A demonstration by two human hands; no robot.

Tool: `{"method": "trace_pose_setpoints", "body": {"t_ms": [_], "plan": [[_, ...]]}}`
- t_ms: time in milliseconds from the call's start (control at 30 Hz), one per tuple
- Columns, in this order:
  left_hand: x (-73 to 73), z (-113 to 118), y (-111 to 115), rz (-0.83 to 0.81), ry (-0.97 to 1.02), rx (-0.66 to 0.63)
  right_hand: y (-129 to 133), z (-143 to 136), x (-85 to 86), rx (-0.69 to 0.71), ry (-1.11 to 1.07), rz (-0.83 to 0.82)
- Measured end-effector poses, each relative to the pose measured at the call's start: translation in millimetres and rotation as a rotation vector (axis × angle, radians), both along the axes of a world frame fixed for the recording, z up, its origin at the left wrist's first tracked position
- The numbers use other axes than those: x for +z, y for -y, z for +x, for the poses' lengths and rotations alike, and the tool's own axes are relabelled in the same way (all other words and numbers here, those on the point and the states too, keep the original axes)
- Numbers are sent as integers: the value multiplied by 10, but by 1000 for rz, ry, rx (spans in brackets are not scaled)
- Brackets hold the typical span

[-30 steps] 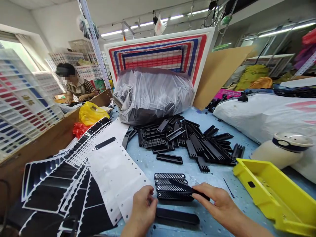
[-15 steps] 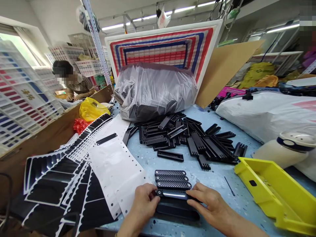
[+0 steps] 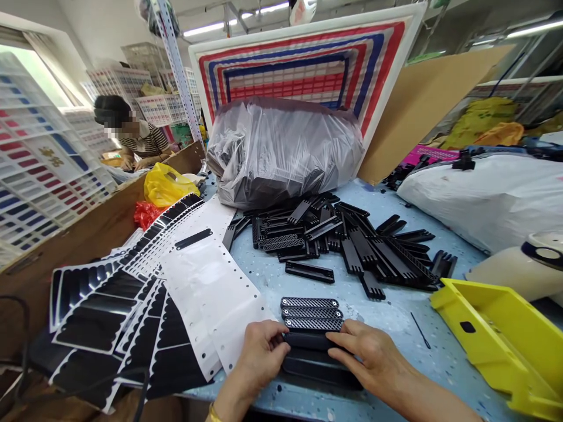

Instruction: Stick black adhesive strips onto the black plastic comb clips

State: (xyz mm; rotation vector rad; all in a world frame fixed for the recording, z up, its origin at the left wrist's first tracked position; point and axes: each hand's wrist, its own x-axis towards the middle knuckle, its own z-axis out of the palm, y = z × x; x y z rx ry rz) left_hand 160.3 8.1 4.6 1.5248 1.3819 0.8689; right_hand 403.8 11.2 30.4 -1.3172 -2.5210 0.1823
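You had your left hand (image 3: 264, 351) and right hand (image 3: 369, 354) nearly closed, pinching the ends of a smooth black strip (image 3: 307, 341) between them, seemingly almost placed, while beyond them three patterned bars (image 3: 313, 313) lay uncovered, with a loose pile (image 3: 357, 246) farther off.

Parts pile (image 3: 352, 252), on table (image 3: 387, 319). Behind pile: bag (image 3: 285, 152); farther behind, crate (image 3: 308, 31). Behind-right of pile: cardboard (image 3: 422, 111). Left: sheets (image 3: 206, 287). Right: sack (image 3: 479, 199). Before-right: bin (image 3: 453, 308). Before pile: handles (image 3: 312, 312), in row.
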Motion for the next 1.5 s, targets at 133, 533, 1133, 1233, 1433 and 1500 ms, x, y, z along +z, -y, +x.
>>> {"method": "trace_pose_setpoints", "body": {"t_ms": [133, 533, 1133, 1233, 1433, 1500], "plan": [[-15, -4, 0, -18, 30, 5, -9, -13, 11, 12, 31, -12], [10, -8, 8, -32, 54, 18, 0, -38, -13, 15, 104, 44], [-5, -13, -4, -62, 93, 30, -14, 29, -1, 33, -20, 19], [-12, -12, -7, -76, 72, 27, -5, 13, 0, 24, -20, 10], [-8, -19, 2, -78, 80, 25, -6, -30, 36, 29, 81, 4], [-5, -18, 5, -79, 80, 26, -2, -40, 40, 27, 108, 7]]}}
